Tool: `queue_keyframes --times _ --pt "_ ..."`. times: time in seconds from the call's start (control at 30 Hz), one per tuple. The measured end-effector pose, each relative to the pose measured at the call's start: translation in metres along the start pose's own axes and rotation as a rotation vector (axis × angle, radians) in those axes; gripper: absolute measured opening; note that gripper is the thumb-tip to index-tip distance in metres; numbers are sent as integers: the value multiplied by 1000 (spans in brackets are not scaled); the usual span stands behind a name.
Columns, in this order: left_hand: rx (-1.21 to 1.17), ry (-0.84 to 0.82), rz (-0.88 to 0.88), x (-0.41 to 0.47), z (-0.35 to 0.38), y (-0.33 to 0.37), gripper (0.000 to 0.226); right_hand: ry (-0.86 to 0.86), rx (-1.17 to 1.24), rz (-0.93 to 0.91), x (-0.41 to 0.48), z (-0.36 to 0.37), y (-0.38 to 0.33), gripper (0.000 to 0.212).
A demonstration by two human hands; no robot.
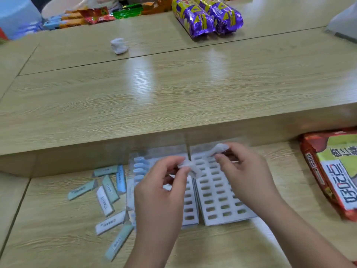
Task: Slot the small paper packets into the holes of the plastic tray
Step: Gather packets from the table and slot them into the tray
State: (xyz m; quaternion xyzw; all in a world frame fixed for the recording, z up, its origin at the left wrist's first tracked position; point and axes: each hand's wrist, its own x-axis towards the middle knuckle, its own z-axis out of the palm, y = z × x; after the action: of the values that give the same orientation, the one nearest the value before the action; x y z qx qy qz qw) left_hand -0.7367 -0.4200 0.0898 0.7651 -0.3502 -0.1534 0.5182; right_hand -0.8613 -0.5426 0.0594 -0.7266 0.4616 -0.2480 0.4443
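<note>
A white plastic tray [218,192] with rows of oblong holes lies on the low wooden desk in front of me. A few pale blue packets [139,167] stand in holes at its far left corner. My left hand [160,192] pinches a small white paper packet [190,168] above the tray's middle. My right hand [249,173] pinches another white packet [217,148] over the tray's far edge. Several loose packets [107,192], blue, green and white, lie scattered on the desk left of the tray.
A raised wooden shelf [173,97] runs behind the tray. On it lie a crumpled white paper [118,46], two purple snack bags [207,15] and other wrappers [96,15]. A red and green snack bag [334,171] lies at the right.
</note>
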Motion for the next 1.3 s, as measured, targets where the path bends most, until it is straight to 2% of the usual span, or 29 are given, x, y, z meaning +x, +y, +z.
queue_keyframes --times 0.2,0.5,0.7,0.9,1.07,1.2,1.3 --pt "32 66 -8 5 24 -13 25 -64 -192 -109 22 21 18 18" --pt "202 105 137 17 46 -33 14 -145 -539 -169 35 26 20 23" --pt "272 127 302 25 51 -41 16 -84 -396 -138 34 25 29 9" --pt "225 92 303 32 50 -47 18 -140 -349 -166 30 20 33 5" --pt "71 36 182 35 47 -48 31 -123 -331 -202 27 24 34 12" --pt "75 -12 246 37 47 -53 25 -46 -293 -225 26 28 36 9" --pt "227 -30 370 35 47 -61 23 -41 -404 -264 24 31 38 4"
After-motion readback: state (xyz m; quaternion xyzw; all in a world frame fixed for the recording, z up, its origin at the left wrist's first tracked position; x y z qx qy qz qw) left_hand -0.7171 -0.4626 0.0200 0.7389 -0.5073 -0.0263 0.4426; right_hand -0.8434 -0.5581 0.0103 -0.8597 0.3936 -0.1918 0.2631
